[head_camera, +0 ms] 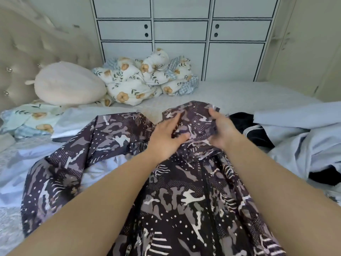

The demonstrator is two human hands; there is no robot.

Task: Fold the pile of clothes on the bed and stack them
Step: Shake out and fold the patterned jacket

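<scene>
Patterned jacket (pixel 184 191) spread front-up on bed (pixel 258 93), zip running toward person, hood (pixel 193 117) at far end. Both hands on hood: left hand (pixel 166 137) lies flat, fingers straight, pressing cloth down; right hand (pixel 221 130) grips hood edge, fingers curled round fabric. Likely tucking hood in for neat rectangle before sleeves. 1 sleeve (pixel 60 163) sprawls out left, unfolded. Pale blue clothes (pixel 302 145) and black garment (pixel 247 124) wait heaped at right.
</scene>
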